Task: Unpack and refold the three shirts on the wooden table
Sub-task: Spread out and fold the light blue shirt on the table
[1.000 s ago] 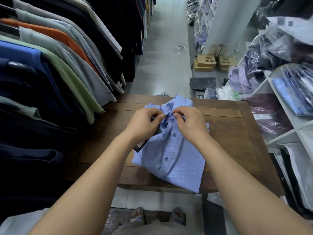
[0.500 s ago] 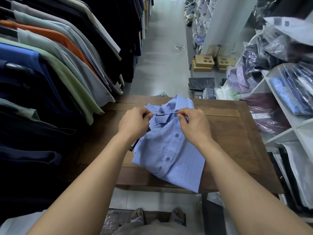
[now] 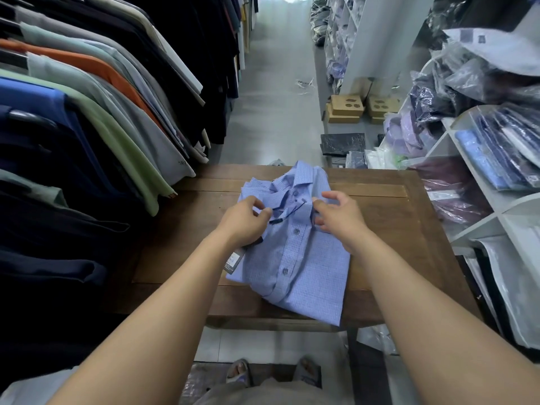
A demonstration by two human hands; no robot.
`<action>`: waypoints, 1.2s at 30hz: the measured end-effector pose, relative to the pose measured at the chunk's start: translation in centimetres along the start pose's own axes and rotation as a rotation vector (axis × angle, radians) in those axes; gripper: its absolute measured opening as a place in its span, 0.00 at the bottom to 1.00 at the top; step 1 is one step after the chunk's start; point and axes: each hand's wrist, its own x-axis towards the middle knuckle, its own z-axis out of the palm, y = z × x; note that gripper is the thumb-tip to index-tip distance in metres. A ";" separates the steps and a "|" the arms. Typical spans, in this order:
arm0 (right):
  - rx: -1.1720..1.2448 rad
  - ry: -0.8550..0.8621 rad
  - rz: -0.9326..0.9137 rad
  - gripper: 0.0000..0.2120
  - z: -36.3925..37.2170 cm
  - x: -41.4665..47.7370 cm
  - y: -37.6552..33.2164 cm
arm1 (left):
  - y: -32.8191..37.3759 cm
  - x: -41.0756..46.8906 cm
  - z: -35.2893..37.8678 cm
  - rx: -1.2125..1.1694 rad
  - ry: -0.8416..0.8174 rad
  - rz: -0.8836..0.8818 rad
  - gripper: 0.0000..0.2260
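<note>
blue shirt lies folded on the table — left hand pinches the dark tag cord at the collar; right hand loosely curled, holding nothing, on the shoulder.

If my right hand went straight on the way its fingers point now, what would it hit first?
Probably the blue shirt's collar: the right hand points left across it, fingertips close by. Beyond lies the left hand. Depth is hard to judge.

Grey hanging shirt: small dark letters near hem, roughly "SE…", rest unreadable. Hang tag on blue shirt: print too blurred.
</note>
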 end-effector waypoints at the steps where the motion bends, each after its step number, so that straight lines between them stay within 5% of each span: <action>1: 0.008 -0.015 -0.019 0.21 0.2 -0.2 0.0 | 0.3 0.1 0.2 0.000 -0.010 -0.002 0.18; 7: -0.019 -0.109 -0.024 0.15 1.5 -0.8 -0.1 | 3.9 0.0 1.2 0.128 0.063 0.029 0.24; 11: -0.044 -0.265 -0.053 0.13 1.8 -2.1 0.1 | 5.0 0.5 2.5 -0.175 -0.076 -0.003 0.28; 16: -0.022 -0.360 -0.019 0.12 2.1 -2.7 0.5 | 4.9 1.5 3.2 -0.304 -0.046 -0.076 0.07; 18: 0.015 -0.230 -0.003 0.09 1.7 -2.5 0.2 | 4.7 1.3 2.9 -0.344 -0.003 -0.078 0.04; 22: 0.066 0.296 -0.063 0.10 -0.4 -1.1 0.3 | 3.6 0.5 2.0 -0.482 -0.005 -0.040 0.05; 24: 0.034 0.355 -0.051 0.14 -1.2 -0.6 0.9 | 2.7 0.5 1.7 -0.577 -0.039 -0.034 0.07; 34: 0.328 0.027 0.148 0.31 0.2 0.4 1.6 | 1.5 -0.4 -1.6 -1.034 -0.135 -0.112 0.11; 36: 0.452 -0.102 0.188 0.25 0.3 -0.1 1.0 | 1.7 -0.6 -2.0 -1.025 -0.110 -0.114 0.11</action>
